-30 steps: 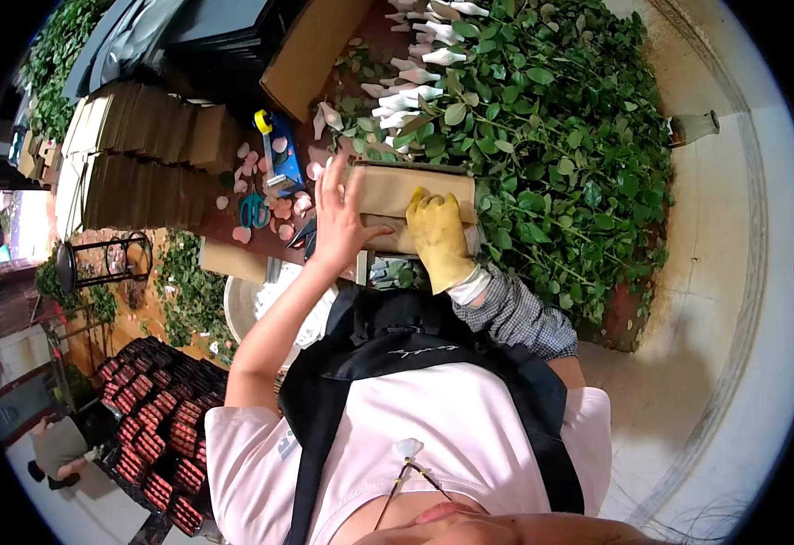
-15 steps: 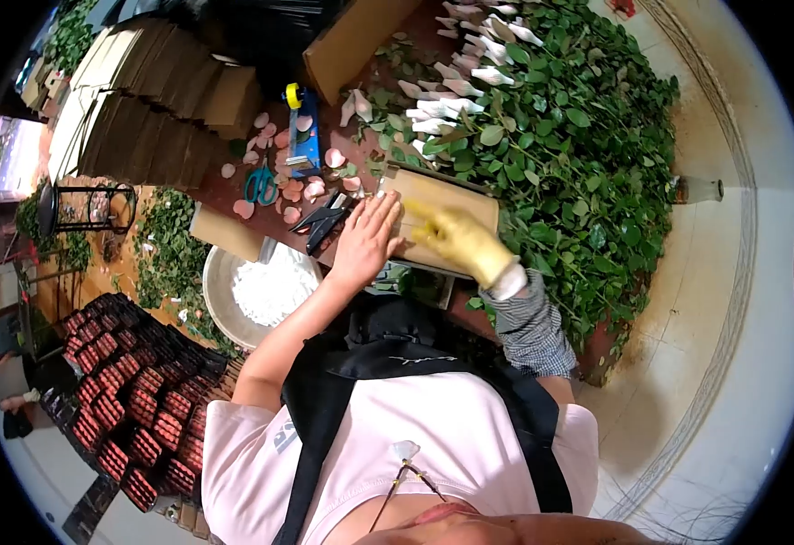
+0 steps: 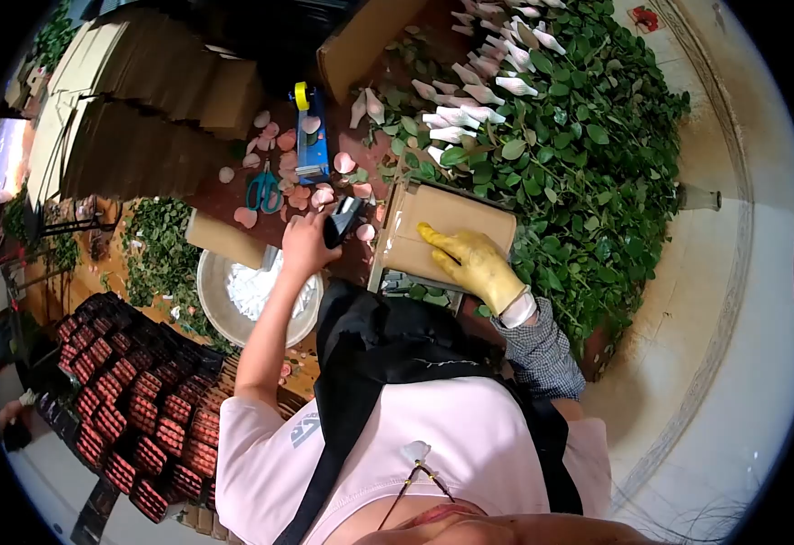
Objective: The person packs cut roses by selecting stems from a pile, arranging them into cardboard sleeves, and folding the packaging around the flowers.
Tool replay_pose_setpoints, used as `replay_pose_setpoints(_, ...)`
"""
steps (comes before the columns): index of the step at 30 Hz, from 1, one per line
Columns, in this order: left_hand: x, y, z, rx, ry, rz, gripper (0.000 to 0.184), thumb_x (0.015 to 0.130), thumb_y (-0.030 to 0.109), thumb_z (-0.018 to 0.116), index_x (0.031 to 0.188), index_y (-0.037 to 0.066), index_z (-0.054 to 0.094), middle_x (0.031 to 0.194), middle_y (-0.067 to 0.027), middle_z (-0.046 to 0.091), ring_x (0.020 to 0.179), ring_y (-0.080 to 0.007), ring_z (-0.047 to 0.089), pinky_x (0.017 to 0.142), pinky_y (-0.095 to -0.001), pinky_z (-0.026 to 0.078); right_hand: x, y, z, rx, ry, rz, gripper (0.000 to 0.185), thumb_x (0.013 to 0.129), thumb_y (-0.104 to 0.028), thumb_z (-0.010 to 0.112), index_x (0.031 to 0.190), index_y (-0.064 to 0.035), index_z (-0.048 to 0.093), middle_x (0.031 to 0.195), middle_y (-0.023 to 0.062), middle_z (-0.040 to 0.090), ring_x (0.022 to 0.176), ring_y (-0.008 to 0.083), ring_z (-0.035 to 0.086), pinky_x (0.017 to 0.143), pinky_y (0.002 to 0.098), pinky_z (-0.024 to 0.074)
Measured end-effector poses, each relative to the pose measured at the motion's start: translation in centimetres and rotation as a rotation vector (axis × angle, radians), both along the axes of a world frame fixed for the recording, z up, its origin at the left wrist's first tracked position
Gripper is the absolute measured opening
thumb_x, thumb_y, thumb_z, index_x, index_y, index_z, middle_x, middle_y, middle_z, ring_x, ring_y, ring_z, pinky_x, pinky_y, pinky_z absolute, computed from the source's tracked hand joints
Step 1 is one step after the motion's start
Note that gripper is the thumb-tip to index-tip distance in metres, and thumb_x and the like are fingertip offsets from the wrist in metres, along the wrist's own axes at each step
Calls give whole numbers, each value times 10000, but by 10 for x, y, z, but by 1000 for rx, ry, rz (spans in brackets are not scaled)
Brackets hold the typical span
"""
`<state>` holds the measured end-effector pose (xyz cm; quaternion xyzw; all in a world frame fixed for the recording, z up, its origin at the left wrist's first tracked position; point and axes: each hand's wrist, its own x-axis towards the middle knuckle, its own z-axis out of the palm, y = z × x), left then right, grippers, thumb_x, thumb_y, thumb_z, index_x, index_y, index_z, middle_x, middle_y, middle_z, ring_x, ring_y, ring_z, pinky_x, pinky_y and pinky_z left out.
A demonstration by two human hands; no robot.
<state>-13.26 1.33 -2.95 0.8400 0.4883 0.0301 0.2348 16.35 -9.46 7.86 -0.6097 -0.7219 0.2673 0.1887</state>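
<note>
Cardboard [image 3: 456, 202]: apparent tool-handling step, left hand [image 3: 308, 245] grasping black stapler [image 3: 346, 216] to its left, right hand [image 3: 481, 265] resting unclenched on it; next move likely calls for bracing.

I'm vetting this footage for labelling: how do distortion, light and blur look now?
Head view: fisheye curvature bows the floor border, corners are black; head view: the cardboard stack sits partly in shade, the left-edge bright patch looks washed out; head view: left hand and gloved right hand look fairly sharp.

teal scissors [image 3: 263, 187] lie among pink petals [image 3: 299, 197], near a blue tape dispenser [image 3: 312, 156]
</note>
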Motion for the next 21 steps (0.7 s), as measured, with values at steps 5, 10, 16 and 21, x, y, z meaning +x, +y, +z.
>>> replay_pose_setpoints(5,-6,-1,53,-1156,-792,293,618,827,134,633,1382,-37,422,1120,-107,604,989,-180,602,887,-330,488,-3,3,6,-16,6,-30,444,869,-110,689,1303,-196,644,819,123,660,762,329,628,706,442,509)
replay_pose_setpoints(10,34,-54,72,-133,-270,50,858,789,31,701,1515,-23,247,1180,-273,490,1071,-472,507,966,-478,460,-3,1,10,-30,9,-34,438,853,-87,701,1279,-183,658,816,127,661,737,334,625,687,433,512)
replay_pose_setpoints(16,11,-24,48,-654,-576,-170,788,820,-8,634,1531,25,296,1392,-292,495,1206,-423,553,1005,-411,450,2,2,1,-86,141,-32,379,898,-76,659,1274,-121,656,1057,133,717,913,331,670,779,400,541)
replay_pose_setpoints(21,20,-39,58,-301,-264,-84,705,818,99,705,1458,46,415,1177,-229,593,1018,-423,596,845,-489,469,5,3,-5,-99,108,-11,360,913,-94,642,1272,-119,656,1100,137,706,954,332,667,825,400,542)
